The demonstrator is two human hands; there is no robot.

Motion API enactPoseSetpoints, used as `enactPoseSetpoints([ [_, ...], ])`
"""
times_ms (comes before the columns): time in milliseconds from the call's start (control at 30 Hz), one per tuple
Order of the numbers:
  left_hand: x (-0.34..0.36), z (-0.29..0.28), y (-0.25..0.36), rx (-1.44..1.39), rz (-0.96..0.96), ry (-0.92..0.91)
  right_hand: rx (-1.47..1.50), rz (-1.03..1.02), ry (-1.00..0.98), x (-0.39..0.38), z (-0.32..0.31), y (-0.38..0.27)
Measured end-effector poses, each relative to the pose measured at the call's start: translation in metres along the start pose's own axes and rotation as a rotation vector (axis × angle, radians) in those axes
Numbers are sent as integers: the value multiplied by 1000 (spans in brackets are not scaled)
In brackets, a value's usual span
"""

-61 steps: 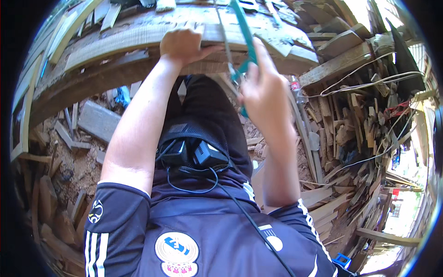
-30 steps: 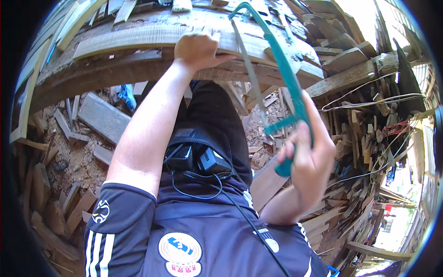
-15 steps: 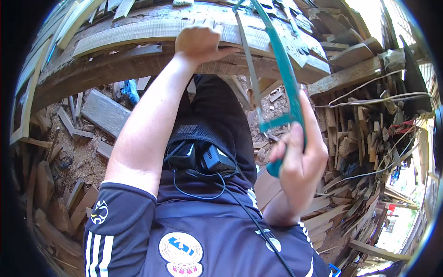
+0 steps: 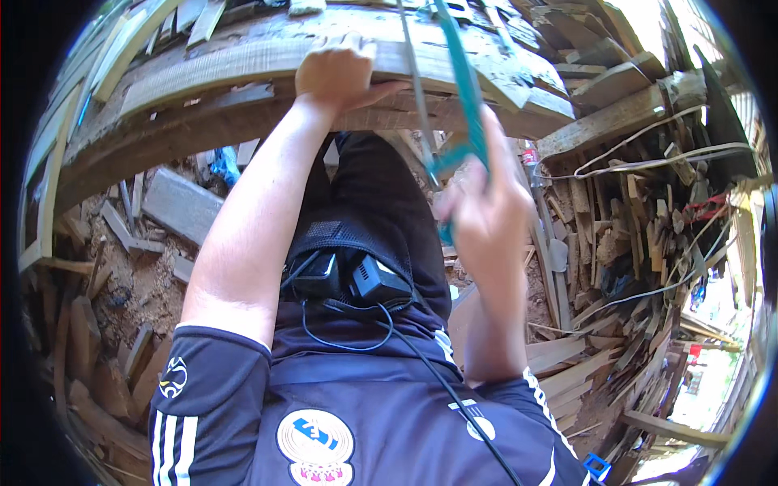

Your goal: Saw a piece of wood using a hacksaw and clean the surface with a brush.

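Observation:
My left hand grips a pale wooden plank lying along the front of a weathered timber bench, its fingers curled on top and thumb along the near edge. My right hand, somewhat blurred, is closed round the handle of a green bow saw. The saw's thin blade crosses the plank just right of my left hand and stretches beyond the top of the picture. Below the bench are my legs in dark trousers, with black devices and cables in a mesh pouch at my waist.
Offcuts and sawdust cover the ground at left, near a crumpled blue scrap. Stacked wood scraps, heavy beams and loose pale cables crowd the right side. Loose boards lie on the bench.
Compared with half a second ago, my right hand and the saw have moved forward and slightly left, away from my body. Over two seconds they went back, then forward again. My left hand still grips the plank.

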State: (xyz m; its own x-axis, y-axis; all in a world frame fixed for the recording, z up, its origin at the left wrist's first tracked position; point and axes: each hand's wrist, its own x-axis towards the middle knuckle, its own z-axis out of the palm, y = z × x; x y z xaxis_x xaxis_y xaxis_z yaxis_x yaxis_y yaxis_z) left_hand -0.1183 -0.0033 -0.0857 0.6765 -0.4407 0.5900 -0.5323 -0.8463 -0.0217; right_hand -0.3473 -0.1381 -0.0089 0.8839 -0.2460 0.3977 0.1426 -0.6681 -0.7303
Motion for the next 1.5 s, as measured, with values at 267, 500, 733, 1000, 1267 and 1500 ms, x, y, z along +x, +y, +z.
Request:
enactPoseSetpoints([
  [267, -5, -12, -8, -41, -80, -160, -42, 53, -70, -18, -27, -40],
  [500, -3, -10, -3, -20, -115, -190, -12, -2, -28, 51, 30, 22],
  [733, 4, -8, -4, -93, -67, -188, -38, 68, 27, -35, -37, -65],
  [1000, -11, 0, -13, -3, -7, 50, -183, -50, -124, 41, 8, -21],
  [1267, 3, -9, -1, -95, -23, -154, -154, -25, -36, 39, 27, -4],
  [1500, 3, -7, -3, -73, -63, -221, -122, 171, -122, -15, -41, -78],
])
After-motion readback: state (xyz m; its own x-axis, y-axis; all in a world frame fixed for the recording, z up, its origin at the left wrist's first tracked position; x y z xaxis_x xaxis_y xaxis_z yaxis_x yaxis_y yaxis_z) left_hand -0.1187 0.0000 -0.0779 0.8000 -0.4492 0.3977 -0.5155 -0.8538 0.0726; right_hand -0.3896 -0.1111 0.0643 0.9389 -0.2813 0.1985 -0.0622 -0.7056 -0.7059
